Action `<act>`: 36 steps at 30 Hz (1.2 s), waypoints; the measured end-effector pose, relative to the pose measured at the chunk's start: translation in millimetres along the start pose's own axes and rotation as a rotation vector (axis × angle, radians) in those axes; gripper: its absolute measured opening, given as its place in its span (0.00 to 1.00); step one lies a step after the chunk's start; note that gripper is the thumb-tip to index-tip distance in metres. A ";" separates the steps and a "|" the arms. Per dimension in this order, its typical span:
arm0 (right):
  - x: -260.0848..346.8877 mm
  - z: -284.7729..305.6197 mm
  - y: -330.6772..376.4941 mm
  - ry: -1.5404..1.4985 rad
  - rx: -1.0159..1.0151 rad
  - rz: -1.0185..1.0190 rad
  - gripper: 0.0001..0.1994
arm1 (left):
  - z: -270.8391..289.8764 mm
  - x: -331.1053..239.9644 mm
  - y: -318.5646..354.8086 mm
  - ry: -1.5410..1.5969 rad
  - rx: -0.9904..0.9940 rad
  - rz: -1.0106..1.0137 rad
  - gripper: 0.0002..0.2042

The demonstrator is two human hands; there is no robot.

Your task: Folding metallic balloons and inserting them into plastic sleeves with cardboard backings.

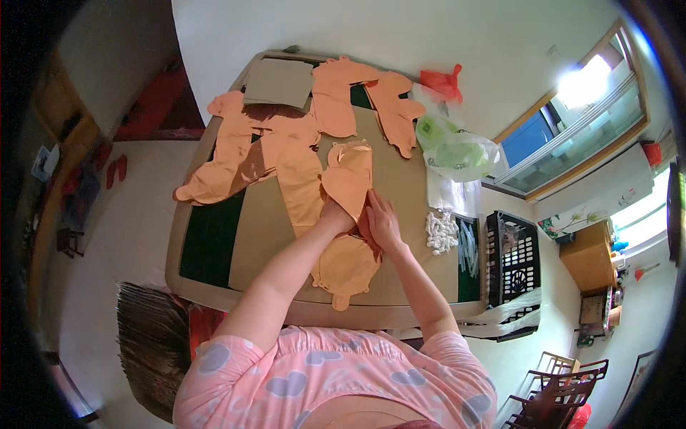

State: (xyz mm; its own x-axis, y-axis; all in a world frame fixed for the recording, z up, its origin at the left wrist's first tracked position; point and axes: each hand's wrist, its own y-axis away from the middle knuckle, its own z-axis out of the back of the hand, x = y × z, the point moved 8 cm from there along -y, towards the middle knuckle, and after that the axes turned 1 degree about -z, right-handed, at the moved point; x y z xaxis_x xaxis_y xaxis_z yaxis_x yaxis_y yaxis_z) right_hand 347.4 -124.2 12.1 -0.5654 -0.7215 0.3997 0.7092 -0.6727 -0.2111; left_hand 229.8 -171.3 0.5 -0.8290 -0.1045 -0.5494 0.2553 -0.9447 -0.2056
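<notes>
My left hand [336, 213] and my right hand [382, 220] meet at the middle of the table [214, 247]. Between them they pinch an orange foil balloon [349, 175], flat and uninflated, folded upward from the spot where my fingers close. A second orange balloon [345, 268] lies flat just under my wrists, near the table's front edge. More orange balloons [250, 146] lie spread over the far half of the table.
A brown cardboard sheet [279, 82] rests at the far edge. To the right are a clear plastic bag [457, 150], a red bag [441, 82], a heap of small white pieces [441, 232] and a black crate [513, 257]. Wooden chairs [564, 386] stand lower right.
</notes>
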 end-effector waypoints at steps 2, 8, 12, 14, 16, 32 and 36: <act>2.9 -0.7 2.5 -0.264 0.038 -0.012 0.23 | 7.9 -7.9 -0.5 0.039 0.016 -0.041 0.29; -29.7 16.2 27.2 0.018 -0.149 -0.127 0.24 | 10.3 -4.4 -2.1 0.044 -0.046 -0.052 0.28; 8.1 9.4 28.9 0.066 -0.040 0.085 0.23 | 13.4 -5.0 2.7 0.107 0.010 -0.016 0.28; 18.8 10.3 24.6 0.019 -0.006 0.129 0.23 | 19.4 -5.8 5.1 0.112 -0.039 -0.004 0.29; 15.5 12.0 19.3 -0.001 -0.013 0.088 0.23 | 20.4 -8.0 3.6 0.121 -0.047 -0.017 0.30; 22.2 5.6 13.7 -0.046 -0.043 0.238 0.22 | 19.6 -6.1 -0.1 0.092 -0.122 -0.080 0.23; 18.0 1.8 13.1 -0.019 -0.043 0.243 0.21 | 46.9 27.8 -17.2 0.457 -0.306 0.137 0.20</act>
State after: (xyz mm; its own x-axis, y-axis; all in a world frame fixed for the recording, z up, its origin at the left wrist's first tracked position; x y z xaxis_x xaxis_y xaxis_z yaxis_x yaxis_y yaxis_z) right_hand 347.3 -145.7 18.2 -0.3722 -0.8598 0.3494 0.8043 -0.4867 -0.3409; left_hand 179.1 -172.6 26.7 -0.4956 -0.0103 -0.8685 0.5347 -0.7916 -0.2957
